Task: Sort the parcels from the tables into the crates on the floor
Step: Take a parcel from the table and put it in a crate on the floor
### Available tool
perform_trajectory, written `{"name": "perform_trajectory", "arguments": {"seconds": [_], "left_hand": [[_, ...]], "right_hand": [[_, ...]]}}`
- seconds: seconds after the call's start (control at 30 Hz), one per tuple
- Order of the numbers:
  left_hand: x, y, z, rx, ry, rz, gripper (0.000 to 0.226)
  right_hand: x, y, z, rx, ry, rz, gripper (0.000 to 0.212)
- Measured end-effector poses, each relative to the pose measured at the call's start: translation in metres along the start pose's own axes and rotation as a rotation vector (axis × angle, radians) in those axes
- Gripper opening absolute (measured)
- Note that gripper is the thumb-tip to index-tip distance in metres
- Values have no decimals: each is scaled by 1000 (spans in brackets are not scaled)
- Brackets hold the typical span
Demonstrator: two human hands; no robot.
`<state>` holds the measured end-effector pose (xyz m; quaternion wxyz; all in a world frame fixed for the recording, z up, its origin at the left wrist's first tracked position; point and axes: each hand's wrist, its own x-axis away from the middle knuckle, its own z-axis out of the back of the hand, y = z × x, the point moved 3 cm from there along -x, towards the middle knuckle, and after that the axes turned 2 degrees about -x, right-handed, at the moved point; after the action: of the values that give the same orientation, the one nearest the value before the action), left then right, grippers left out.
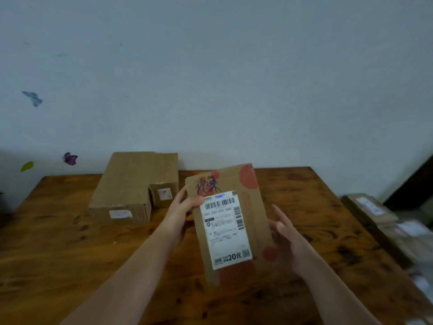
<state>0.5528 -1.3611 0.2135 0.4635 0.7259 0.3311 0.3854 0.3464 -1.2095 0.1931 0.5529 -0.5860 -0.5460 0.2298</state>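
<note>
Dim, bluish, soft light; slight blur throughout, strongest at the bowed right edge.

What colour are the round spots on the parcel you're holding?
The spots are orange-red, on the brown parcel; the head view shows them.

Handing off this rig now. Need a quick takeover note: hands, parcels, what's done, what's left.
Left hand grips the flat parcel by its left edge, thumb on the front. The parcel is held over the table with its label facing the camera.
Right hand is open, fingers straight beside the parcel's right edge; contact unclear.
On the table: a large box with a small box against its right side. More parcels are stacked at far right, blurred.
Done: one parcel in hand.
Left: put it in a crate, then sort the rest. No crates in view.
</note>
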Motion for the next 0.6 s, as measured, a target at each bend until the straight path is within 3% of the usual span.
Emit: {"name": "perform_trajectory", "arguments": {"seconds": [0.13,0.27,0.37,0.5,0.6], "left_hand": [[2,-14,-27,-61,-84,46,70],[0,-21,-55,-119,-140,78,97],[9,-37,-103,-200,-266,108,100],[24,-70,-180,-298,-369,135,101],[42,-98,-242,-320,-400,172,96]], "right_hand": [[8,7,8,211,-46,-25,114],[22,9,27,111,104,48,95],[39,8,64,-21,200,73,83],[75,0,129,-106,276,149,101],[112,-4,190,-113,347,166,92]]}}
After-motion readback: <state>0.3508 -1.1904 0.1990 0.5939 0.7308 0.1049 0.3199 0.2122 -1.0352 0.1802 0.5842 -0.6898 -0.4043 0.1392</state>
